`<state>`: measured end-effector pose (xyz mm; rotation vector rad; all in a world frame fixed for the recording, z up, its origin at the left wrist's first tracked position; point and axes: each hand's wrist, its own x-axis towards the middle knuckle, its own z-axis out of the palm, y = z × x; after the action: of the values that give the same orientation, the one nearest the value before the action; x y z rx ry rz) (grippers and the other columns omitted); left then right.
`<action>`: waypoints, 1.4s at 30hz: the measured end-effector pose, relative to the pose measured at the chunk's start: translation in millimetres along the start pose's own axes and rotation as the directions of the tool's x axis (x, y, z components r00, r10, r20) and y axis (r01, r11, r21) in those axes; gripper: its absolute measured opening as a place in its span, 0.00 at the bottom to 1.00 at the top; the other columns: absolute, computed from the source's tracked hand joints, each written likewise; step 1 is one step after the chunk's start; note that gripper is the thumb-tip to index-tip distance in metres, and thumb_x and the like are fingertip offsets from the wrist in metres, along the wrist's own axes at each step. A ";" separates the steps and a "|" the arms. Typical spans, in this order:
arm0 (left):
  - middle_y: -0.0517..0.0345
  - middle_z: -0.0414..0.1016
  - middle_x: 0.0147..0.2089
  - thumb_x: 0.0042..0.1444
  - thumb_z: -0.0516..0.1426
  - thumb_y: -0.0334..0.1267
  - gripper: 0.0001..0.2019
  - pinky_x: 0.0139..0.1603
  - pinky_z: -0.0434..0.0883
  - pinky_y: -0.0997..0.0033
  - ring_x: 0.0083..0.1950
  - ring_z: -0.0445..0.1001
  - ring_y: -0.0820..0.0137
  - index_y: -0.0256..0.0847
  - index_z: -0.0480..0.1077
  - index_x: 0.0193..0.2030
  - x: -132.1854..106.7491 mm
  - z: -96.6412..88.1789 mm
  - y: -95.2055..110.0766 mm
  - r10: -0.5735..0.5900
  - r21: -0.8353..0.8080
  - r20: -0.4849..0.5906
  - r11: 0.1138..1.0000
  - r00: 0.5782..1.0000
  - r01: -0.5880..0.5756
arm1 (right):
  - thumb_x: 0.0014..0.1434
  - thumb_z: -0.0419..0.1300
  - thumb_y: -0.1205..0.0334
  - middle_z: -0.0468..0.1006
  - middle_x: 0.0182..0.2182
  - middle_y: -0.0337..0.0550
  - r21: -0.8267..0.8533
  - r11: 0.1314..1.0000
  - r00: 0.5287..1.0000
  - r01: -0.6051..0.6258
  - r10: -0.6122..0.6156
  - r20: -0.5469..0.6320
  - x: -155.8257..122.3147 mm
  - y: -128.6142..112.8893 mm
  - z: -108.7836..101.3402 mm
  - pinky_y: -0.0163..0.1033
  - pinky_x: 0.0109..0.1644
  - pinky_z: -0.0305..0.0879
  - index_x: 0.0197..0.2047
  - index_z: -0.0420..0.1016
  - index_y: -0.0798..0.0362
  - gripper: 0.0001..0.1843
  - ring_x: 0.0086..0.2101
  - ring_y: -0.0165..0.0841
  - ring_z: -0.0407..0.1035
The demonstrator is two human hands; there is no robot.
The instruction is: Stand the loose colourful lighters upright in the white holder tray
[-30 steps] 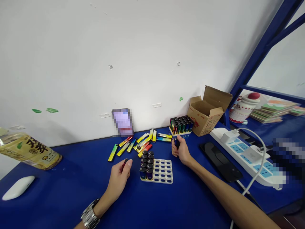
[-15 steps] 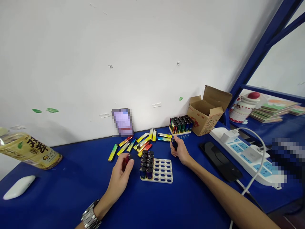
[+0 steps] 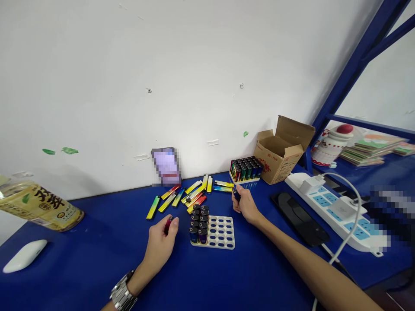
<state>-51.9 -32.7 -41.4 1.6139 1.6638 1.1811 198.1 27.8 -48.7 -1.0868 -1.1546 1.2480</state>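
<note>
Hands closed: left [image 3: 161,242] grips red lighter [image 3: 168,224], right [image 3: 247,206] dark lighter [image 3: 237,195].

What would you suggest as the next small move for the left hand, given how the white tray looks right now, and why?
Probably carry the red lighter in the left hand to the right and stand it in a free hole of the white tray. Only the tray's two left columns hold lighters, the open holes sit right beside them, and that hand is close by.

Cardboard box [image 3: 281,151], power strip [image 3: 337,207], tea bottle [image 3: 39,205], white mouse [image 3: 24,255].
</note>
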 end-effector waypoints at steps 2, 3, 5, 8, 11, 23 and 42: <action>0.68 0.50 0.14 0.52 0.51 0.51 0.19 0.19 0.52 0.74 0.18 0.51 0.77 0.43 0.52 0.18 0.4 -0.3 2.3 0.005 0.072 0.007 0.997 1.000 -0.006 | 0.58 0.45 0.42 0.50 0.08 0.32 0.007 1.000 0.998 0.002 -0.002 -0.059 0.6 1.3 0.3 0.31 0.14 0.42 0.12 0.54 0.50 0.29 0.11 0.22 0.44; 0.68 0.51 0.14 0.52 0.50 0.51 0.19 0.20 0.51 0.74 0.18 0.51 0.76 0.43 0.52 0.18 0.5 -0.2 3.8 0.010 0.104 0.007 0.995 1.000 -0.010 | 0.58 0.45 0.43 0.50 0.08 0.32 0.003 1.000 0.996 0.000 0.000 -0.086 0.8 1.8 0.7 0.31 0.14 0.42 0.12 0.54 0.50 0.29 0.11 0.22 0.44; 0.68 0.50 0.15 0.52 0.50 0.52 0.19 0.21 0.52 0.74 0.18 0.52 0.76 0.44 0.52 0.18 0.5 0.4 6.8 0.012 0.123 0.009 0.992 1.000 -0.013 | 0.59 0.44 0.45 0.50 0.08 0.32 -0.009 1.000 0.994 -0.011 0.010 -0.111 1.0 2.3 1.7 0.31 0.14 0.42 0.12 0.54 0.50 0.28 0.11 0.22 0.43; 0.68 0.49 0.15 0.53 0.49 0.54 0.20 0.21 0.52 0.74 0.19 0.52 0.76 0.44 0.50 0.19 0.2 1.3 9.1 0.000 0.106 0.031 0.994 1.000 -0.004 | 0.59 0.42 0.46 0.49 0.08 0.32 0.002 1.000 0.996 -0.030 0.030 -0.079 1.0 2.4 2.7 0.31 0.14 0.42 0.12 0.53 0.50 0.29 0.10 0.22 0.43; 0.69 0.48 0.16 0.53 0.47 0.53 0.20 0.21 0.51 0.74 0.19 0.50 0.77 0.44 0.50 0.19 0.3 1.5 9.0 0.028 0.147 0.028 0.989 0.999 -0.032 | 0.59 0.43 0.47 0.50 0.07 0.32 -0.004 1.000 0.997 -0.027 0.027 -0.076 0.4 1.8 3.1 0.31 0.14 0.41 0.11 0.52 0.50 0.28 0.10 0.22 0.42; 0.69 0.45 0.17 0.53 0.46 0.53 0.20 0.21 0.50 0.74 0.20 0.48 0.77 0.44 0.49 0.18 -0.2 1.0 9.0 0.054 0.176 0.027 0.983 0.998 -0.058 | 0.60 0.41 0.45 0.56 0.09 0.37 -0.299 0.952 0.985 0.066 -0.111 -0.134 -4.1 -0.1 6.1 0.33 0.17 0.48 0.11 0.53 0.50 0.30 0.13 0.25 0.51; 0.55 0.74 0.39 0.58 0.53 0.49 0.14 0.37 0.68 0.71 0.39 0.71 0.67 0.43 0.72 0.43 38.6 -21.9 111.5 0.334 0.034 0.450 0.920 0.828 -0.389 | 0.54 0.62 0.52 0.56 0.15 0.32 -0.378 0.856 0.885 0.353 -0.173 0.433 -15.3 -55.1 -17.3 0.32 0.24 0.50 0.15 0.56 0.54 0.26 0.20 0.24 0.54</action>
<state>-19.9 -11.0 72.2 2.1582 1.1911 0.7966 222.0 10.9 3.4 -0.9776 -1.9047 1.0168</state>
